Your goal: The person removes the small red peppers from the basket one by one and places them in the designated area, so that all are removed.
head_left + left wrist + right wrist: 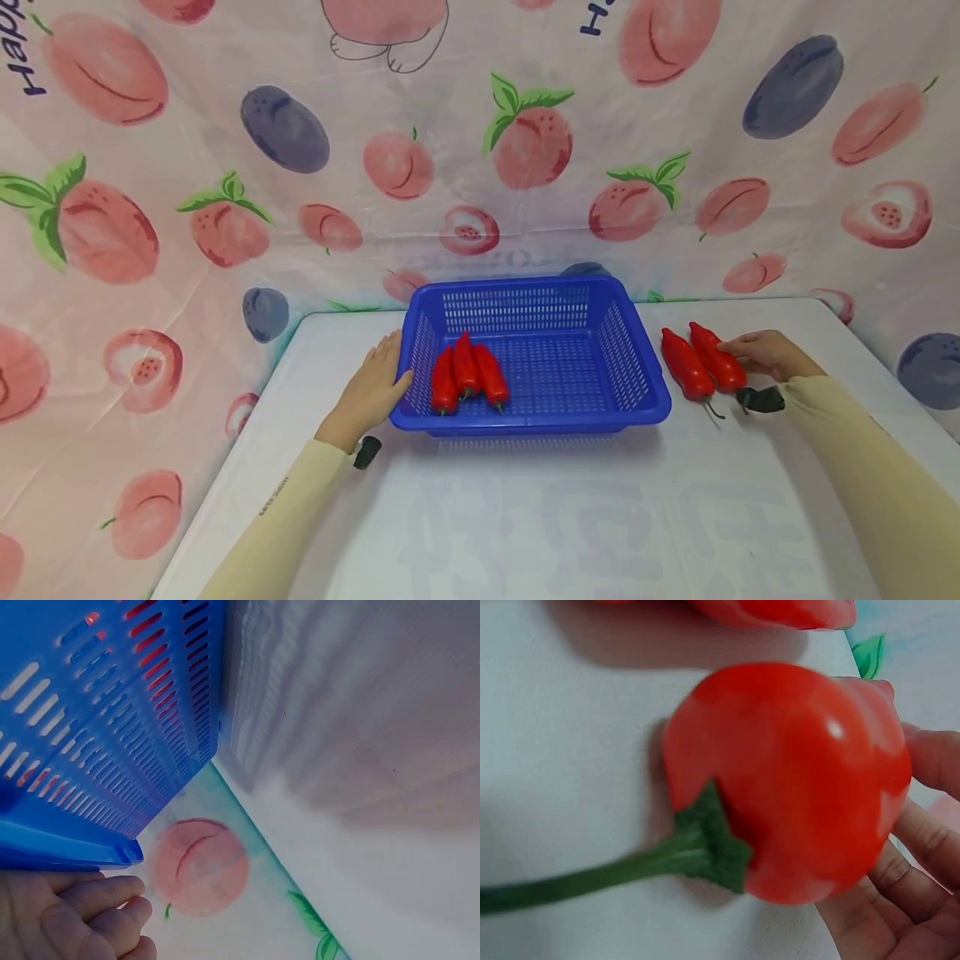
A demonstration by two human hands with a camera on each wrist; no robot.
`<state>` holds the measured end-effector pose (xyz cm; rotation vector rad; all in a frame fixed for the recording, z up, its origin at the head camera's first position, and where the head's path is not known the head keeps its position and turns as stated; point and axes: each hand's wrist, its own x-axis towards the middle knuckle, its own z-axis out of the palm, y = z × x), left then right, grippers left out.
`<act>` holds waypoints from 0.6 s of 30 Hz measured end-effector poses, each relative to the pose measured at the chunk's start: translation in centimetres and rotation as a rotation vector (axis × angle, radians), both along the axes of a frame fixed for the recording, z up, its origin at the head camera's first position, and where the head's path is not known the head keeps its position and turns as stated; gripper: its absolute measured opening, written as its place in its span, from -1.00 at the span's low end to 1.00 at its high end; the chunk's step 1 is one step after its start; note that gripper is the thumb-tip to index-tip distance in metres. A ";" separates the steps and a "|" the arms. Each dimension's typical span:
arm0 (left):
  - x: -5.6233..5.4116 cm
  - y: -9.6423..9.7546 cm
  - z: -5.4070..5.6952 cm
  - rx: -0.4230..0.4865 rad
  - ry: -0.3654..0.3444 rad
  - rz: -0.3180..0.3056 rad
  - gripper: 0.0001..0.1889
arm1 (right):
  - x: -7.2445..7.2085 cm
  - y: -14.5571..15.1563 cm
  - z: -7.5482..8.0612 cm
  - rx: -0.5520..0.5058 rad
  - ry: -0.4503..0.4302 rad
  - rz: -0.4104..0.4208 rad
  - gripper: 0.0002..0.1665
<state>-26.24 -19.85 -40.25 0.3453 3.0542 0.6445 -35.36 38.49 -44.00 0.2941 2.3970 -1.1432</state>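
Observation:
A blue plastic basket (525, 423) stands on the white table. Along its left rim rests my left hand (375, 383), fingers extended and thumb apart; the left wrist view has those fingers (105, 900) right by the rim. Inside, at the basket's left end, lie three red peppers (467, 367) with green stems. To the right of the basket two more red peppers lie side by side on the table. My right hand (768, 354) holds the right-hand pepper (712, 354) from its right side, between thumb and fingers (934, 761). The other pepper (686, 367) lies just left of it.
A fruit-patterned cloth (465, 150) hangs behind the table and down its left side. The white table top (525, 517) stretches in front of the basket. Dark wrist-worn devices (761, 400) sit at both cuffs.

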 end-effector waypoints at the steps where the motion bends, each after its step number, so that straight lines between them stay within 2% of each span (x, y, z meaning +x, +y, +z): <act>1: 0.0 0.0 0.0 -0.006 -0.006 0.000 -0.26 | 0.0 0.0 0.0 0.002 0.001 0.002 -0.16; 6: -0.3 0.0 0.1 -0.031 -0.035 -0.001 -0.26 | 0.2 0.1 0.2 0.006 -0.002 0.014 -0.14; 18: -0.4 -0.1 0.6 -0.055 -0.051 -0.043 -0.25 | 0.6 0.5 0.6 0.027 0.017 0.067 -0.13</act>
